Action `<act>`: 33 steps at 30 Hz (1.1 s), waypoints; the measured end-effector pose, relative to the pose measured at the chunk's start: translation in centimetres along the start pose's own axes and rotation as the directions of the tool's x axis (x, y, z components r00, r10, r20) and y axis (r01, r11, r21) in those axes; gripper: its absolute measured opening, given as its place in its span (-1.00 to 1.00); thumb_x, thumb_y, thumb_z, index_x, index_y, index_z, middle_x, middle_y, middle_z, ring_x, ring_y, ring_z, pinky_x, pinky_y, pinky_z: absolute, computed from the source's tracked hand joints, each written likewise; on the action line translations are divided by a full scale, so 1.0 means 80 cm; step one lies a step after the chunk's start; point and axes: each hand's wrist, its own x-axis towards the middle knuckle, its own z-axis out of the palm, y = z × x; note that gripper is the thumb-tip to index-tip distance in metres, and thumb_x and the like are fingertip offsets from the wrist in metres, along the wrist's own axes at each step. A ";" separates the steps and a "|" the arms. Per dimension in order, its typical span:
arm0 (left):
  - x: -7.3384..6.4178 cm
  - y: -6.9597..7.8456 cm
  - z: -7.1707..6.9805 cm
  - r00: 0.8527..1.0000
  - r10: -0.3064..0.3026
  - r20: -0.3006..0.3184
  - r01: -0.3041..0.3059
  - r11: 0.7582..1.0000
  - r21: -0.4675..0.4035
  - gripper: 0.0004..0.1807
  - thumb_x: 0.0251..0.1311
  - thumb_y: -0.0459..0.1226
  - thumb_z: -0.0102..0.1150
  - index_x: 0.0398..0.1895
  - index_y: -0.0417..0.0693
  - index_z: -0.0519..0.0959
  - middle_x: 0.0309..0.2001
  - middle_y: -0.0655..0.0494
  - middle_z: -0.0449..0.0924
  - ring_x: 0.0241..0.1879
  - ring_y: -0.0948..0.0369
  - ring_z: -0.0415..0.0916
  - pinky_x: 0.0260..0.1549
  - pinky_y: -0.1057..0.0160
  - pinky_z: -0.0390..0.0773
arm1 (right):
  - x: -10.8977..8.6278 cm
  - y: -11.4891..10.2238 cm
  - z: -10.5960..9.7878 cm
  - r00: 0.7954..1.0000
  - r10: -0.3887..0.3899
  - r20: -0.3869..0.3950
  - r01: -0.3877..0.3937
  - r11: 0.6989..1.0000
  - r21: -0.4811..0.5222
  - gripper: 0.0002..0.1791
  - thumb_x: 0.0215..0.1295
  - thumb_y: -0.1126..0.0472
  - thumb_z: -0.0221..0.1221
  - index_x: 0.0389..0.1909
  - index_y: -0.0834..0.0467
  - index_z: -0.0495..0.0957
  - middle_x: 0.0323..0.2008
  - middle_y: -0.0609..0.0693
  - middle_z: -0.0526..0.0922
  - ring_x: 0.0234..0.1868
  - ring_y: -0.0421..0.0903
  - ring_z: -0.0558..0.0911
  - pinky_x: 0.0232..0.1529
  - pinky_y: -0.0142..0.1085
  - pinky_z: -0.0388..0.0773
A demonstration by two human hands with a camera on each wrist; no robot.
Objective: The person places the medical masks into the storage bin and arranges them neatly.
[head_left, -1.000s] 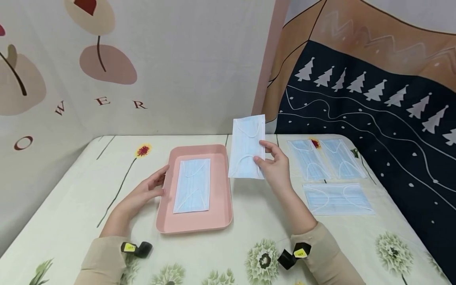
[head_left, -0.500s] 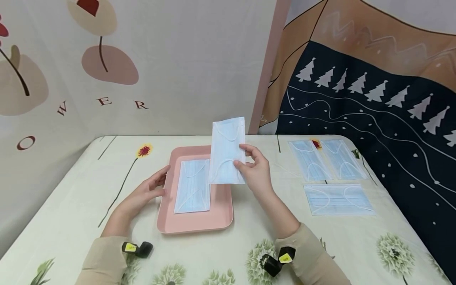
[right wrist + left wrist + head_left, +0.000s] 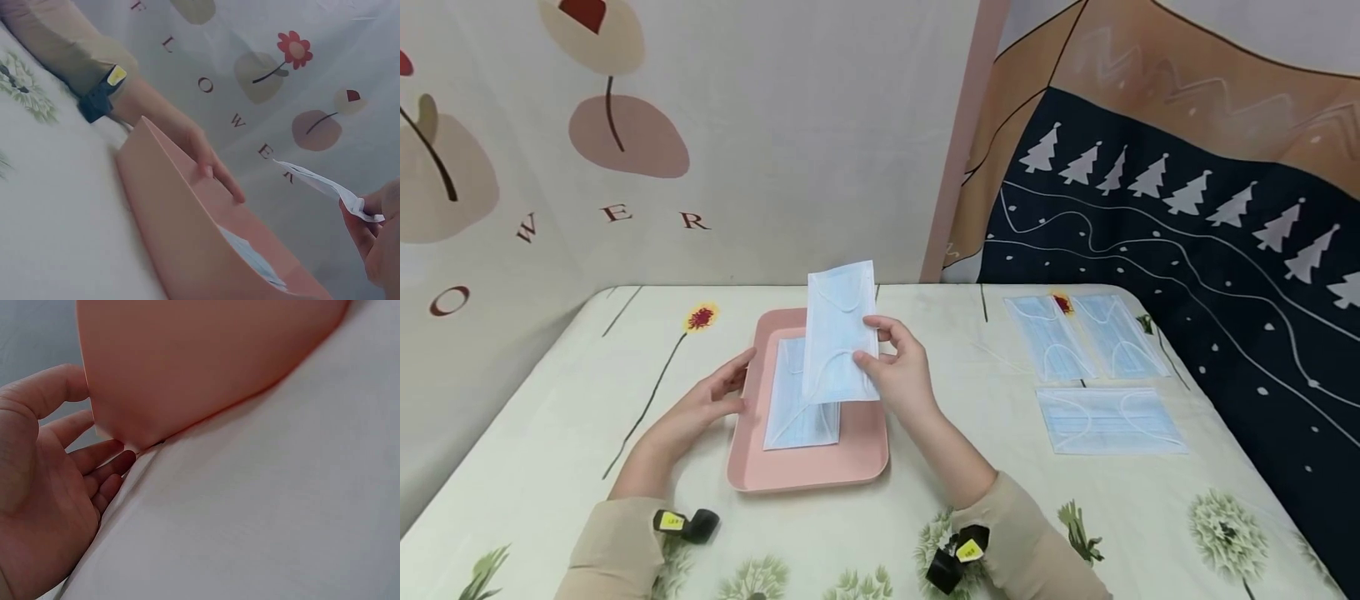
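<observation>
The right hand [image 3: 901,371] held a mask [image 3: 838,337] pinched at its right edge in a narrow grip, raised above the pink tray [image 3: 863,457]. A second mask [image 3: 801,429] lay in the tray. The left hand [image 3: 700,408], its grip wide around nothing, touched the tray's left side with relaxed fingers. Three more masks [image 3: 1112,421] lay well apart, on the worktop's [image 3: 1120,477] right.

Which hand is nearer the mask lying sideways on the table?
Right: the right hand, pinching another mask, is left of the sideways mask; the left hand is farther left, at the pink tray.
</observation>
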 end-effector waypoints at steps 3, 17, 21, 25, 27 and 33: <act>0.001 -0.001 0.000 1.000 0.009 0.003 -0.009 1.000 -0.004 -0.19 0.29 -0.30 0.13 0.53 0.04 -0.04 0.45 -0.10 -0.02 0.34 -0.05 -0.01 0.10 0.43 0.18 | -0.002 0.002 0.008 1.000 0.023 0.015 -0.024 1.000 0.006 -0.46 0.11 0.55 0.25 0.13 0.15 0.50 -0.17 0.10 0.44 -0.26 0.01 0.67 -0.31 -0.23 0.62; 0.002 -0.004 -0.002 0.999 0.046 0.016 -0.046 0.999 -0.017 -0.19 0.29 -0.34 0.11 0.53 -0.05 -0.06 0.45 -0.15 -0.02 0.33 -0.10 -0.01 0.03 0.56 0.19 | -0.003 0.027 0.041 0.997 0.038 0.071 -0.032 0.996 -0.080 -0.49 0.09 0.54 0.27 0.07 0.12 0.53 -0.22 0.05 0.47 -0.43 -0.13 0.60 -0.38 -0.29 0.61; 0.002 -0.002 -0.002 0.999 0.031 0.014 -0.031 1.000 -0.002 -0.18 0.29 -0.32 0.12 0.53 -0.03 -0.06 0.45 -0.15 -0.02 0.33 -0.08 0.00 0.09 0.44 0.18 | -0.003 0.032 0.047 0.995 0.055 0.085 -0.042 0.989 -0.141 -0.49 0.09 0.51 0.28 0.08 0.11 0.52 -0.21 0.02 0.45 -0.50 -0.18 0.55 -0.42 -0.33 0.58; 0.001 0.001 -0.001 1.000 0.008 0.009 -0.008 1.000 0.014 -0.18 0.29 -0.29 0.13 0.53 0.03 -0.05 0.45 -0.13 -0.02 0.34 -0.06 0.01 0.18 0.21 0.14 | -0.003 0.035 0.052 0.994 0.075 0.082 -0.060 0.983 -0.175 -0.50 0.08 0.51 0.29 0.06 0.11 0.53 -0.23 0.00 0.44 -0.53 -0.21 0.46 -0.46 -0.37 0.53; 0.001 0.001 -0.001 1.000 0.006 0.009 -0.006 1.000 0.012 -0.18 0.29 -0.29 0.13 0.53 0.04 -0.05 0.46 -0.12 -0.03 0.34 -0.06 0.00 0.18 0.24 0.14 | -0.003 0.035 0.054 0.993 0.083 0.082 -0.068 0.982 -0.179 -0.50 0.07 0.51 0.29 0.05 0.12 0.54 -0.24 -0.01 0.43 -0.57 -0.22 0.43 -0.49 -0.38 0.50; 0.000 0.000 0.000 0.999 0.034 0.015 -0.034 0.999 -0.017 -0.20 0.30 -0.32 0.10 0.53 0.00 -0.05 0.45 -0.15 -0.02 0.34 -0.08 -0.01 0.03 0.56 0.19 | -0.002 0.039 0.059 0.992 0.091 0.082 -0.072 0.974 -0.215 -0.51 0.06 0.52 0.30 0.04 0.13 0.54 -0.28 -0.01 0.44 -0.59 -0.21 0.38 -0.52 -0.40 0.42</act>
